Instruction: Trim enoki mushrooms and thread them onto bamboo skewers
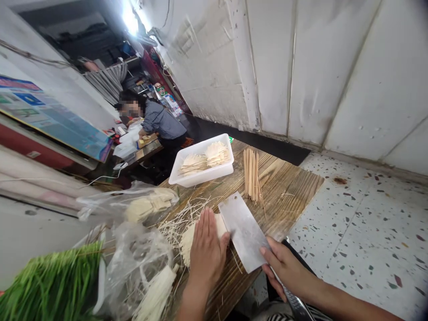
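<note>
My left hand (206, 248) lies flat, fingers together, pressing on a pale bundle of thin shredded strips (187, 238) on the wooden table (287, 191). My right hand (284, 266) grips the handle of a broad steel cleaver (243, 231), thumb on the blade's base. The blade lies flat, its edge meeting the bundle under my left hand. Loose strips (182, 213) lie scattered just beyond.
A white tray (200, 174) holds pale bundles. Bamboo skewers (252, 176) lie beside it. Plastic bags (140, 249) of the pale strips and a green bunch (53, 285) sit at left. Another person (160, 120) bends over a far table. A speckled floor (368, 240) is at right.
</note>
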A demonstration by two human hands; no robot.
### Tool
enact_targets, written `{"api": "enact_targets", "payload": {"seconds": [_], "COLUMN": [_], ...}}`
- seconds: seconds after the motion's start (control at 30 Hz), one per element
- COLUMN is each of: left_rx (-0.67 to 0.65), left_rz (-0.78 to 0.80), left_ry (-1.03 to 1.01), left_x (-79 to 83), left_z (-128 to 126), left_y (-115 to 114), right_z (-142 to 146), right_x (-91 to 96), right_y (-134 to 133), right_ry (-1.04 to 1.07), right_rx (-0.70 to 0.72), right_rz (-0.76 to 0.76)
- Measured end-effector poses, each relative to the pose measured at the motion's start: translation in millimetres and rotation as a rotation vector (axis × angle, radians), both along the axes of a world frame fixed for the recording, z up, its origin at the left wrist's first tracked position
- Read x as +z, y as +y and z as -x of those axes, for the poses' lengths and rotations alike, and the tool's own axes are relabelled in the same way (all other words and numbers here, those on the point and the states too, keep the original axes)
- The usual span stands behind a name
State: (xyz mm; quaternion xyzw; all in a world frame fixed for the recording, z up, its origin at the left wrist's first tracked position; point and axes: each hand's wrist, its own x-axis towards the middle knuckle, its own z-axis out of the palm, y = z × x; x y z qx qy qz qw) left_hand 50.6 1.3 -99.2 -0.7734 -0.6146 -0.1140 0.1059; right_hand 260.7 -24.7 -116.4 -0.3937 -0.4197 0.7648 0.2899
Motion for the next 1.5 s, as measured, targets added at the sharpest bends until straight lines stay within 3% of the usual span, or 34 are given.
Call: {"api": "enact_targets", "payload": {"seconds": [0.57,1.0,1.5], "left_rx": [-0.038,-0.052,-0.056], "left_rz": [0.039,0.005,-0.031], "left_ry": [-0.007,-0.023,-0.012], "left_x": [-6.4,-9.4,-13.4], "left_z": [-8.5,-9.6,-10.8], "left_y": [-4.7,-2.7,-2.2], "right_z": [-1.2,-3.4,-2.1], "right_x": [-7.0,4.3,1.5], "right_y": [-4.0,-6.2,-11.7], "right_ry": [0.004,-0.02,-0.016], "right_rx": [0.002,0.002,-0.003], "right_rz": [0.046,0.043,0.049]}}
